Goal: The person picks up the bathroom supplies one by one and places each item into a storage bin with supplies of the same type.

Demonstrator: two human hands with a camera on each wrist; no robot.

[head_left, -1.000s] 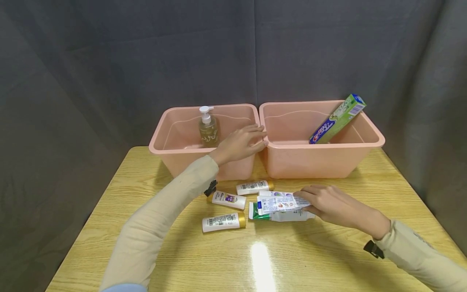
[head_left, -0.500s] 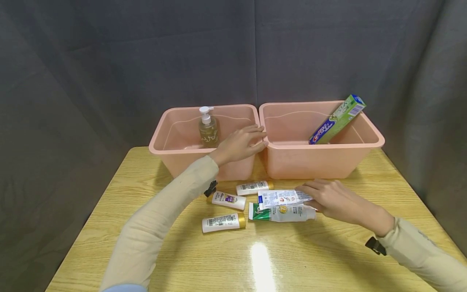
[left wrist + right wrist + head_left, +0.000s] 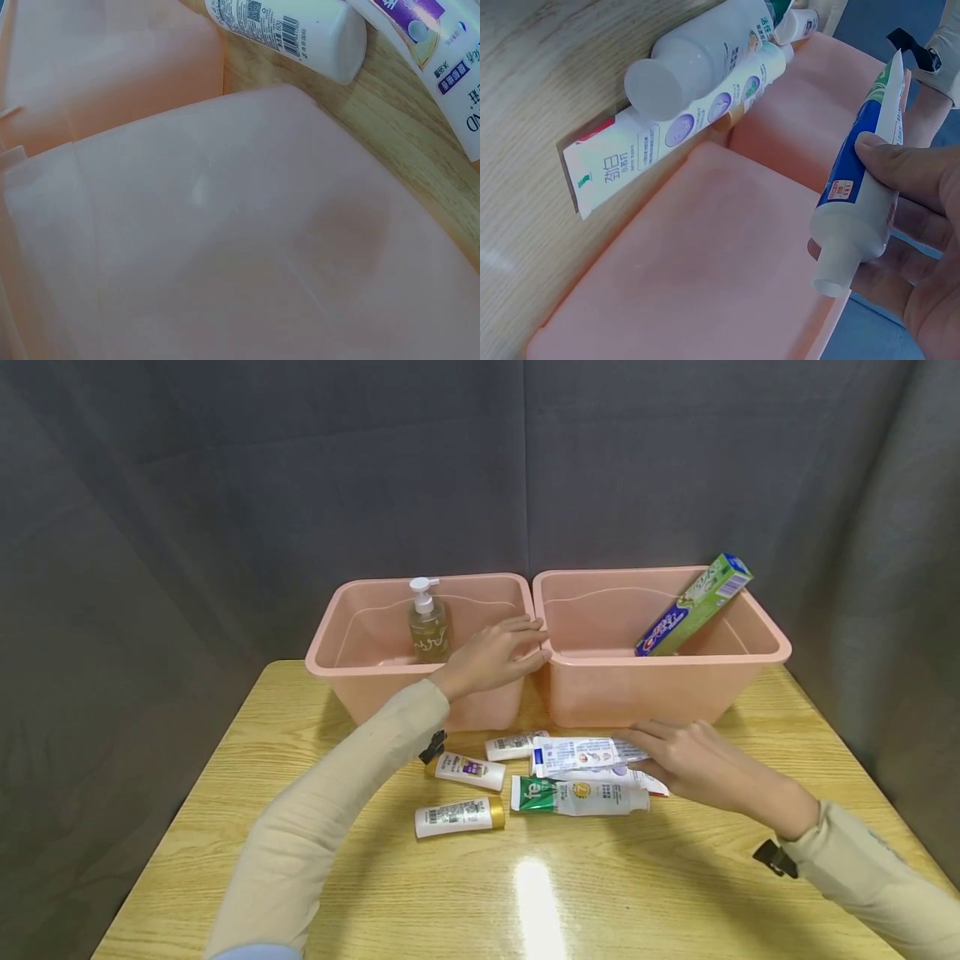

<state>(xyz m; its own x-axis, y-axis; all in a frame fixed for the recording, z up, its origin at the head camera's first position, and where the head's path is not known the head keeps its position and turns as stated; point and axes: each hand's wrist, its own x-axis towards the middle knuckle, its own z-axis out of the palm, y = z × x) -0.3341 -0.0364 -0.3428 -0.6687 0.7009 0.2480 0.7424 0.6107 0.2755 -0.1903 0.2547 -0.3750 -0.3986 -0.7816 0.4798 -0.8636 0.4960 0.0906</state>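
Observation:
My right hand (image 3: 686, 764) pinches a blue-and-white toothpaste tube (image 3: 862, 169) between thumb and fingers, its cap pointing away from the palm in the right wrist view. In the head view that tube overlaps a white tube with purple circles (image 3: 679, 131) lying below it. Just in front lies a green-and-white tube (image 3: 592, 798). My left hand (image 3: 495, 653) rests over the adjoining rims of the two pink bins, its fingers loosely extended; the left wrist view shows no part of it. Beneath the left wrist are small white bottles, one with a purple label (image 3: 471, 771).
A pump bottle (image 3: 430, 631) stands in the left pink bin (image 3: 420, 670). A green toothpaste box (image 3: 693, 606) leans in the right pink bin (image 3: 630, 693). Two more white bottles, one at the back (image 3: 513, 746) and one nearer (image 3: 457, 817), lie on the wooden table (image 3: 420, 902).
My right hand has lifted the blue-and-white tube off the others and drawn slightly back and right, uncovering the green-and-white tube and the white one. My left hand has stayed still.

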